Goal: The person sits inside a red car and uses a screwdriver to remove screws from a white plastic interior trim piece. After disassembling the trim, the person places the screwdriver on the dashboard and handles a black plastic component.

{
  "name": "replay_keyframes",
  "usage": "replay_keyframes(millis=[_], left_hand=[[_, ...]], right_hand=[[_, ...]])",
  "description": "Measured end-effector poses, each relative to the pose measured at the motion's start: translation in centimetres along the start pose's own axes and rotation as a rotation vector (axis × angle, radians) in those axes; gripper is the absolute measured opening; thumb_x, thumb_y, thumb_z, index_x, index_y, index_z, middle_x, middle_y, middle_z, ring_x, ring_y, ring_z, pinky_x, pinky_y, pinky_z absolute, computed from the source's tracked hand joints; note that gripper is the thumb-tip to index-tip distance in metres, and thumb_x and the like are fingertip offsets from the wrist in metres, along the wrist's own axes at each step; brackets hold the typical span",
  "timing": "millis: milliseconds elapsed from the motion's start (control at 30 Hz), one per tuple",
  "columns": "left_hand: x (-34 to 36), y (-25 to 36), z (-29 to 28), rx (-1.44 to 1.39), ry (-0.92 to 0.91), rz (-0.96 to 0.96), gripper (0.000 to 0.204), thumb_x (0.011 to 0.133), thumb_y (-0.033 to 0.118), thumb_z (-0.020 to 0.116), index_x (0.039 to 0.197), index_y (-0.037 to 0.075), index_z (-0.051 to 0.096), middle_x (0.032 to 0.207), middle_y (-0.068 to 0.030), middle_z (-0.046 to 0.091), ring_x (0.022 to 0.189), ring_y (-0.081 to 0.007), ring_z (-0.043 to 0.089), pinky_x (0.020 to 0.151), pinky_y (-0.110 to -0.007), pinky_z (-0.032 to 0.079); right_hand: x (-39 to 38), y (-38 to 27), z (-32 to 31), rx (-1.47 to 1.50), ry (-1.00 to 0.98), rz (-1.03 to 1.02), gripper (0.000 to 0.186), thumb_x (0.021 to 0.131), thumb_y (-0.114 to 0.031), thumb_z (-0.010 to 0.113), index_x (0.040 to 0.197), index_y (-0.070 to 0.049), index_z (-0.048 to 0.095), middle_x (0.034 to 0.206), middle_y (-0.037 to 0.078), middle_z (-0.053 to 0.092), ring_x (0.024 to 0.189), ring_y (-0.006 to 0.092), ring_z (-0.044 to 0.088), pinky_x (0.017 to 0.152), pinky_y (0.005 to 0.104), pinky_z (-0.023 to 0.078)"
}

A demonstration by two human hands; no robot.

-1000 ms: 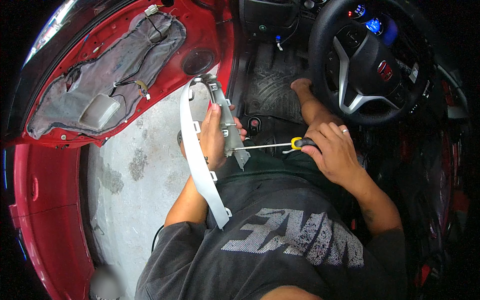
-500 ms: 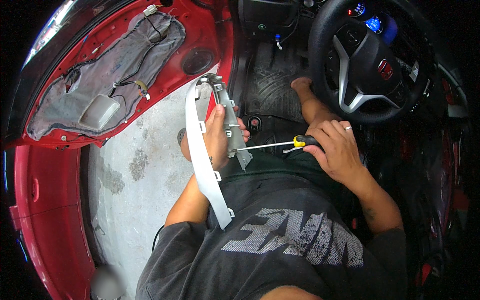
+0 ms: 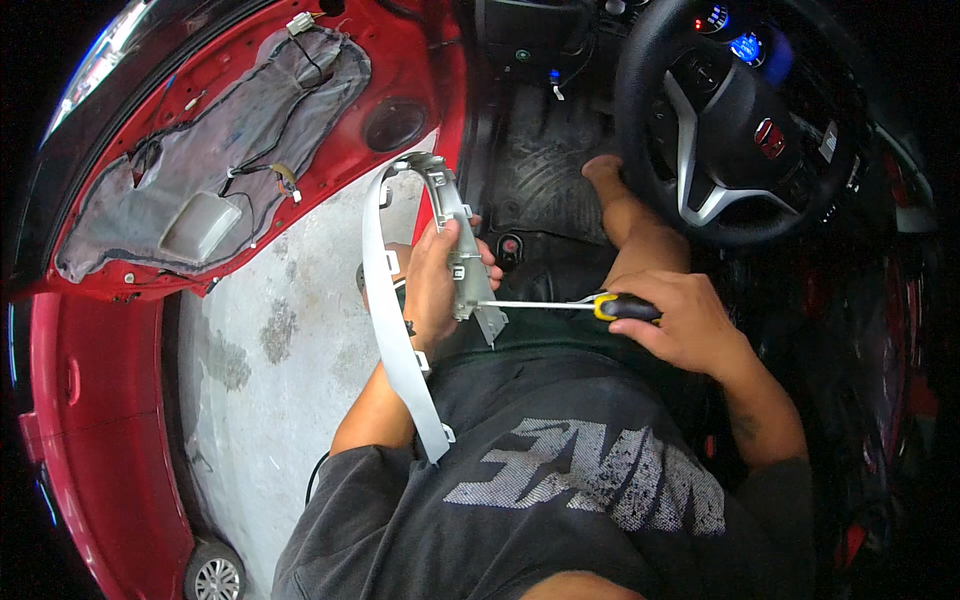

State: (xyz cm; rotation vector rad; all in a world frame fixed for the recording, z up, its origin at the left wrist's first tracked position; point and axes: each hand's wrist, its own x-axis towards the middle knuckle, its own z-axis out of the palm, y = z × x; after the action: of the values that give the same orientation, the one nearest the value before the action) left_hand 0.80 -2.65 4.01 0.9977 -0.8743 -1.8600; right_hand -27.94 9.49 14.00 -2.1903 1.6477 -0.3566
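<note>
A long, curved silver-white plastic trim (image 3: pixel 390 300) with clips arches up in front of my body. My left hand (image 3: pixel 434 275) grips its inner grey section (image 3: pixel 462 255), fingertips showing on the far side. My right hand (image 3: pixel 686 318) holds a yellow-and-black screwdriver (image 3: pixel 625 307), its long shaft lying level and the tip against the lower part of that grey section. A second slim metal piece shows beside the screwdriver handle, too small to name.
An open red car door (image 3: pixel 400 60) with exposed liner and wires is at upper left, another red panel (image 3: pixel 100 420) below it, pale floor (image 3: pixel 260 390) between. Steering wheel (image 3: pixel 640 100) at upper right; my bare foot (image 3: pixel 600 168) is on the dark footwell mat (image 3: pixel 535 140).
My right hand and the screwdriver handle have moved down and turned. The trim in my left hand has shifted slightly lower, and the screwdriver tip stays against it.
</note>
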Motion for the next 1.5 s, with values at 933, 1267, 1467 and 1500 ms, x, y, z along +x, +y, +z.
replay_keyframes(millis=[933, 1267, 1467, 1500], left_hand=[[-0.1, 0.1, -0.4, -0.171, -0.147, 0.001, 0.051, 0.099, 0.016, 0.045, 0.146, -0.003, 0.047, 0.102, -0.0172, 0.066, 0.082, -0.0317, 0.075, 0.074, -0.048, 0.069], [-0.3, 0.4, -0.1, -0.066, -0.156, 0.027, 0.057, 0.094, 0.019, 0.044, 0.146, -0.002, 0.046, 0.102, -0.0182, 0.066, 0.085, -0.0325, 0.074, 0.077, -0.048, 0.068], [-0.4, 0.3, 0.0, -0.124, -0.207, 0.045, 0.055, 0.092, 0.015, 0.046, 0.145, -0.002, 0.047, 0.1, -0.017, 0.067, 0.084, -0.0276, 0.073, 0.078, -0.041, 0.065], [-0.3, 0.2, -0.1, -0.123, -0.218, 0.054, 0.056, 0.092, 0.015, 0.046, 0.145, -0.002, 0.047, 0.1, -0.017, 0.067, 0.084, -0.0274, 0.073, 0.078, -0.041, 0.065]], right_hand=[[0.3, -0.4, -3.2, -0.047, 0.205, 0.023, 0.036, 0.087, -0.028, 0.088, 0.112, -0.005, 0.077, 0.098, 0.014, 0.076, 0.089, 0.0359, 0.076, 0.078, 0.0432, 0.058], [0.2, 0.2, -3.2, -0.116, 0.186, 0.043, 0.027, 0.096, -0.028, 0.08, 0.111, -0.006, 0.079, 0.093, 0.013, 0.075, 0.088, 0.0353, 0.071, 0.078, 0.045, 0.055], [0.0, 0.6, -2.9, -0.102, 0.152, 0.087, 0.025, 0.098, -0.028, 0.077, 0.111, -0.006, 0.078, 0.091, 0.013, 0.075, 0.087, 0.0346, 0.071, 0.077, 0.0451, 0.055], [-0.1, 0.7, -2.9, -0.091, 0.139, 0.095, 0.024, 0.098, -0.026, 0.077, 0.111, -0.006, 0.078, 0.091, 0.014, 0.075, 0.087, 0.034, 0.071, 0.077, 0.0448, 0.055]])
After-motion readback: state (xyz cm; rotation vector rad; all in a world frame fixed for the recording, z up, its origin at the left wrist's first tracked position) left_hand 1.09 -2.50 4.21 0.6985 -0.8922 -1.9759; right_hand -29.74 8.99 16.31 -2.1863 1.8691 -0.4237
